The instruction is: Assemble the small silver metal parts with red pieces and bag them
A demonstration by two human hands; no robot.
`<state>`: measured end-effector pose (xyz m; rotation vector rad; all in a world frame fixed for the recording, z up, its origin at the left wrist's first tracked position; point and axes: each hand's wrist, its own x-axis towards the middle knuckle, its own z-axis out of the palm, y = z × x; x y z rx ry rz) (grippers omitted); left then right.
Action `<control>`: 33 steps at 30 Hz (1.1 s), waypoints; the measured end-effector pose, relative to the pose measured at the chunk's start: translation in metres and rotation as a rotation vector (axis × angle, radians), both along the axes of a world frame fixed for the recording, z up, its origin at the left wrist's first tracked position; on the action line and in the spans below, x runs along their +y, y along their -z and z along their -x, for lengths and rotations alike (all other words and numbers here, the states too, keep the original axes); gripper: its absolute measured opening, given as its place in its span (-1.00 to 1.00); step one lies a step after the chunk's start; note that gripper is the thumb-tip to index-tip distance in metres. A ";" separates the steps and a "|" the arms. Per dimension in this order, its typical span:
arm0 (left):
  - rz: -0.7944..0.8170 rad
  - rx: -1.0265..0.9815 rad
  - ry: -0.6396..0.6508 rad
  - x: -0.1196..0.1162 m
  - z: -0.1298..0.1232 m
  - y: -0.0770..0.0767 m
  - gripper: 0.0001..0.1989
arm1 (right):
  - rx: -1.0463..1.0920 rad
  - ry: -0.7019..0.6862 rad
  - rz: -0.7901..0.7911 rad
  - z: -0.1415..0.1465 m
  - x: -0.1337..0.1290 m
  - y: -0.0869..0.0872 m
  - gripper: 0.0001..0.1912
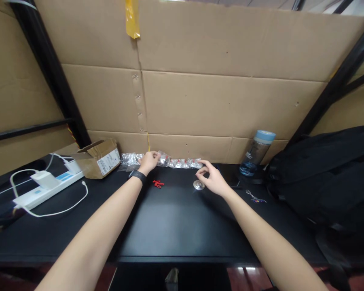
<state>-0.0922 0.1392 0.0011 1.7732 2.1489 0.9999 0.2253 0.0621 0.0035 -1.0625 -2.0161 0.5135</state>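
A row of clear plastic packets (pixel 182 163) with silvery and red contents lies along the back of the black table. My left hand (pixel 149 160) is at the left part of this row, its thumb and fingers closed together; what they hold is too small to tell. My right hand (pixel 210 177) is beside the row's right end, fingers curved and apart, with nothing visible in it. Just below its fingertips a round silvery disc (pixel 198 185) lies on the table. Several small red pieces (pixel 158 184) lie in front of my left hand.
An open cardboard box (pixel 98 158) and a white power strip (pixel 53 188) with cables are at the left. At the right are a bottle (pixel 256 153), a keychain (pixel 256 199) and a black backpack (pixel 330 178). A cardboard wall (pixel 200 105) rises behind the table.
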 end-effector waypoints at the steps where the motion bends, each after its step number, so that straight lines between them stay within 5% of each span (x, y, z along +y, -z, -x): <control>1: 0.004 0.016 -0.001 0.004 -0.002 0.001 -0.73 | -0.017 0.006 0.002 -0.001 0.001 0.001 -0.48; 7: -0.098 0.196 -0.102 -0.004 -0.011 0.016 -0.68 | -0.243 0.065 -0.021 -0.007 0.004 0.005 -0.67; 10: -0.176 0.303 -0.150 -0.013 -0.006 0.011 -0.64 | -0.380 0.002 -0.024 -0.011 0.005 0.008 -0.68; 12: -0.094 0.294 -0.028 -0.017 -0.001 0.001 -0.68 | -0.441 -0.040 -0.010 -0.014 0.007 0.012 -0.60; 17: 0.211 0.274 0.633 -0.039 0.018 -0.013 -0.82 | -0.425 -0.130 0.006 -0.017 0.014 0.018 -0.64; 19: 0.214 0.275 0.753 -0.052 0.026 -0.011 -0.81 | -0.416 -0.152 0.005 -0.017 0.015 0.018 -0.70; 23: 0.164 0.307 0.673 -0.068 0.035 -0.004 -0.77 | -0.387 -0.136 0.016 -0.015 0.015 0.016 -0.70; 33: 0.162 0.470 0.599 -0.064 0.024 0.006 -0.87 | -0.275 -0.079 0.057 -0.015 0.013 0.013 -0.62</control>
